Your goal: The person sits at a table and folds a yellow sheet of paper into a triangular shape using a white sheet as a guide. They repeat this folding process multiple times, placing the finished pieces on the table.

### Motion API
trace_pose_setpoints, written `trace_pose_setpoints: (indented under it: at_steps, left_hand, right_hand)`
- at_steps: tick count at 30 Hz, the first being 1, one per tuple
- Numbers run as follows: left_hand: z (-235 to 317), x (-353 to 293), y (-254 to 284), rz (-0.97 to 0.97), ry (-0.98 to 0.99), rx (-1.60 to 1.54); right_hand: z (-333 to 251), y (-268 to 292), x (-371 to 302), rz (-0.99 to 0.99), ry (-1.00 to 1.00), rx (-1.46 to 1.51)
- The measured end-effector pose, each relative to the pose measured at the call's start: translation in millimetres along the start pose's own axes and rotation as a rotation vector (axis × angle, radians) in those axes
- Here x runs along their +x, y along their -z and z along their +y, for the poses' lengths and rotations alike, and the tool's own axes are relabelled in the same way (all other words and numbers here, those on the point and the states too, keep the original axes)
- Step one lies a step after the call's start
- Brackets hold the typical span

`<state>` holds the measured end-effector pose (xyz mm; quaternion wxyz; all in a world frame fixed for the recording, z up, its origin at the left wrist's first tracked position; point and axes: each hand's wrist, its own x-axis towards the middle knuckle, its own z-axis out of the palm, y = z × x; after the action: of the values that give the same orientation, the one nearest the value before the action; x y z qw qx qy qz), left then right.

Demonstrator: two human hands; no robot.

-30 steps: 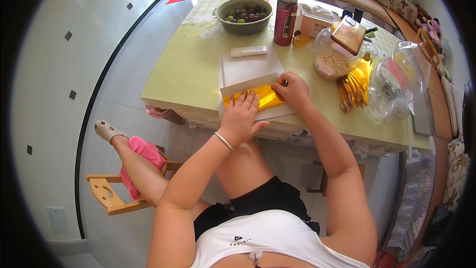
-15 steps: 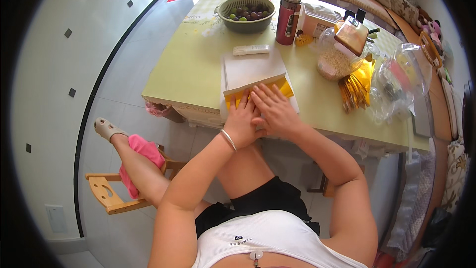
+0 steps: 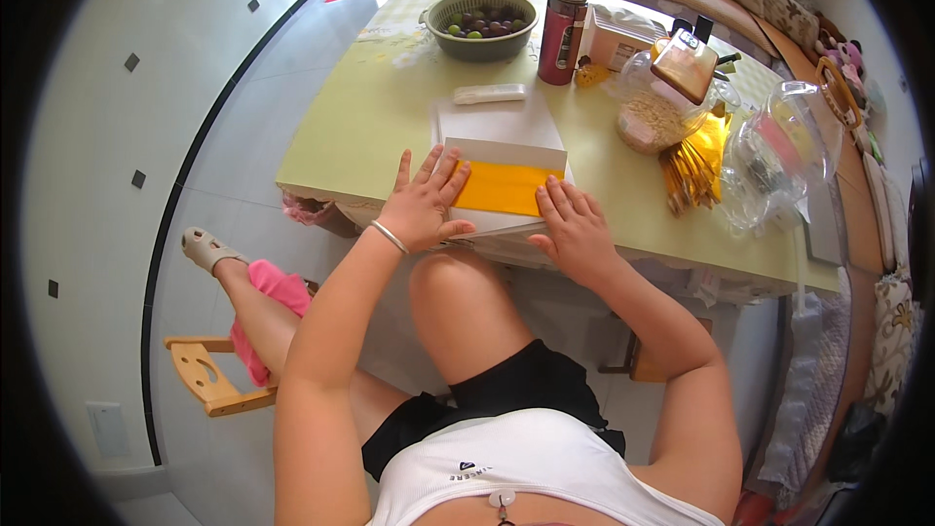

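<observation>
A strip of shiny golden-yellow paper (image 3: 502,187) lies near the table's front edge, with a folded white flap (image 3: 506,153) along its far side. White sheets (image 3: 497,122) are stacked beneath it. My left hand (image 3: 424,203) rests on the strip's left end, fingers spread and the thumb out. At the right end, my right hand (image 3: 577,222) presses its fingertips flat on the gold paper, holding nothing. Just beyond the sheets is a white tube-like item (image 3: 489,93), perhaps a glue stick.
Behind stand a green colander (image 3: 480,37) of grapes and a dark red thermos (image 3: 563,31). To the right are a clear jar (image 3: 651,122) of pale flakes, a phone (image 3: 687,68), a stack of gold paper (image 3: 703,161) and a clear plastic bag (image 3: 774,166). A wooden chair (image 3: 216,377) stands lower left.
My hands were together over the middle of the gold strip. They have moved apart to its two ends, baring the strip, which now lies flatter and straighter.
</observation>
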<state>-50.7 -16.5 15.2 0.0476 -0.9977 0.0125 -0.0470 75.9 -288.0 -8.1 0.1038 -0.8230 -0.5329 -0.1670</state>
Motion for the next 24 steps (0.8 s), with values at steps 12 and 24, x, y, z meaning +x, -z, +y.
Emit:
trace_pose_setpoints:
  at_steps: [12, 24]
  left_hand:
    - [26.9, -17.8, -7.0, 0.024, 0.030, -0.233]
    - [98.3, 25.3, -0.4, 0.512, 0.232, -0.771]
  right_hand:
    - [18.9, 8.4, 2.3, 0.104, 0.081, 0.173]
    - [25.9, 2.0, 25.6, 0.085, -0.134, 0.630]
